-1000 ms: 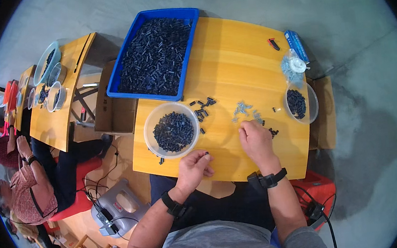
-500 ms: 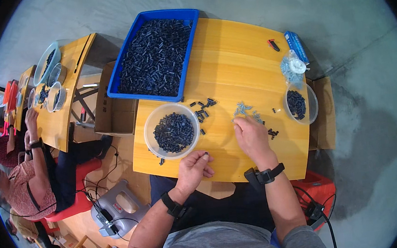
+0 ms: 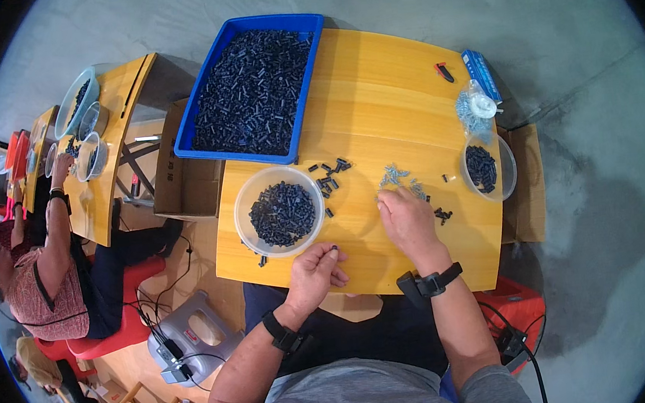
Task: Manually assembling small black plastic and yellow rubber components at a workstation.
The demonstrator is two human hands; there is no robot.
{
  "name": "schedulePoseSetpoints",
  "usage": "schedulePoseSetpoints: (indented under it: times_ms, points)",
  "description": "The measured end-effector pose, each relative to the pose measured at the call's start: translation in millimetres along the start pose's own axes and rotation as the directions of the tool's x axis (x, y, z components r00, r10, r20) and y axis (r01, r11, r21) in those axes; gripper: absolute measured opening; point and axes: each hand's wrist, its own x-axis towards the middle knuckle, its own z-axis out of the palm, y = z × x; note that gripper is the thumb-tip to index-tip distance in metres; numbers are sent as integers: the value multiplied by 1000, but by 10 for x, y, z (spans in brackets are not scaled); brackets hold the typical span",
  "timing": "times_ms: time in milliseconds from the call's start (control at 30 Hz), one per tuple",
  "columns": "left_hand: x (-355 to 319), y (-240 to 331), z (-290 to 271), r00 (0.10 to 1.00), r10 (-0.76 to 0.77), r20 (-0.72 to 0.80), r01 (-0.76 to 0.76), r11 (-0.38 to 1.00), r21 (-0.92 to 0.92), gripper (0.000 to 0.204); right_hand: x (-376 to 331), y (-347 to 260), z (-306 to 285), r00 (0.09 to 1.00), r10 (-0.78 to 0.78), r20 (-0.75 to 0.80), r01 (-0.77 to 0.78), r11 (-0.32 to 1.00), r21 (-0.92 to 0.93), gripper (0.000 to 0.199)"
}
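The left hand (image 3: 315, 271) pinches a small black part (image 3: 333, 248) between thumb and fingertip, just below the clear round bowl (image 3: 244, 208) of black parts on the yellow table (image 3: 374, 89). The right hand (image 3: 407, 221) lies palm down, fingers loosely curled over a scatter of small silver screws (image 3: 398, 175) — whether it grips 1 I cannot tell. A blue tray (image 3: 301, 119) of black parts sits behind the bowl.

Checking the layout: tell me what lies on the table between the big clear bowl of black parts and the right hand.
In the head view, between the clear bowl and the right hand lie scattered black parts on bare yellow table.
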Motion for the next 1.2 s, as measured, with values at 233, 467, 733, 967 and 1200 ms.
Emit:
schedulePoseSetpoints:
  times_ms: [233,467,733,967,1200]
  points:
    - [1,-18,-8,1000,1,4,-1,1000,1,20,-20,48,96,999,-31,-7,30,993,-116,8]
    - [-6,-36,-5,1000,2,-6,-2,1000,-2,20,-87,95,48,988,92,-123,-68,981,182,4]
    - [-54,-89,45,992,123,-3,-122,992,37,18,-254,-21,-65,954,299,28,-259,773,579,7]
    - [-370,190,212,969,212,124,-219,975,44,16,-357,-471,-548,940,102,325,-329,520,788,8]
    - [-577,341,283,937,279,209,-308,943,123,15,-401,-660,-800,955,-144,261,-106,653,750,11]
